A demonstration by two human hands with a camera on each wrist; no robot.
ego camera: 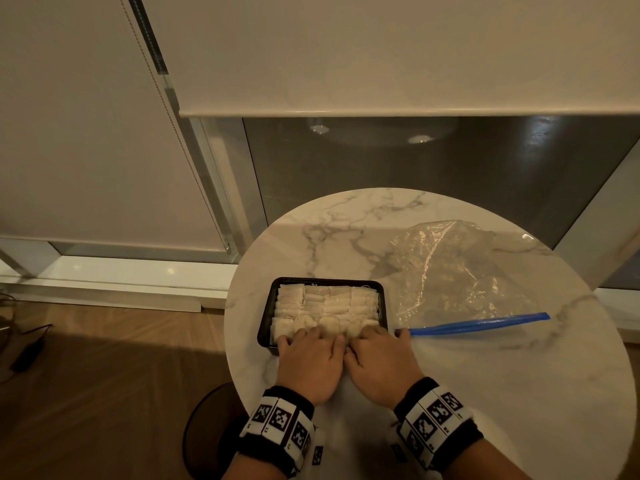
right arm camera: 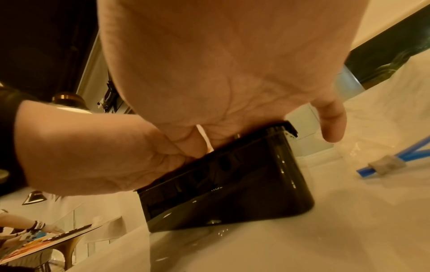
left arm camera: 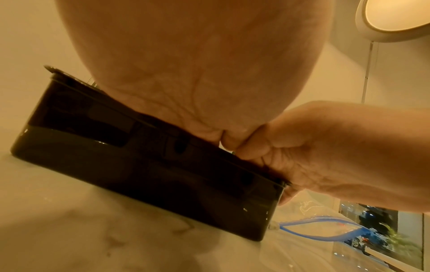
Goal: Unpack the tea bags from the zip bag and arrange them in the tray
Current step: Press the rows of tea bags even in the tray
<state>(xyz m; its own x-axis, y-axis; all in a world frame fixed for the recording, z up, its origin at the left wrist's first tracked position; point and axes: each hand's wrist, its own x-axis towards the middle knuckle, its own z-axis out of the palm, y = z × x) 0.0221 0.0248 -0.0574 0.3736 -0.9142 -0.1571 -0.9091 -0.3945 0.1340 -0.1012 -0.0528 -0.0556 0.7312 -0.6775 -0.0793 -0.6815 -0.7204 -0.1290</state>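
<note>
A black plastic tray (ego camera: 266, 313) sits on the marble table, packed with rows of pale tea bags (ego camera: 329, 301). Both hands lie side by side at its near rim. My left hand (ego camera: 304, 342) and right hand (ego camera: 374, 341) reach over the rim and press their fingers on the nearest row of tea bags. The thumbs touch between the hands. From the wrist views I see only palms over the tray's dark wall (left arm camera: 139, 174) (right arm camera: 232, 184); the fingers inside are hidden. The right little finger (right arm camera: 332, 125) hangs outside the tray. The clear zip bag (ego camera: 450, 268) lies flat to the right.
The bag's blue zip strip (ego camera: 481, 323) runs just right of the tray, its slider (right arm camera: 386, 163) near my right hand. The round table's (ego camera: 485, 393) edge curves close on the left. A dark stool (ego camera: 204, 431) stands below. Another person's hands (right arm camera: 46, 230) work far off.
</note>
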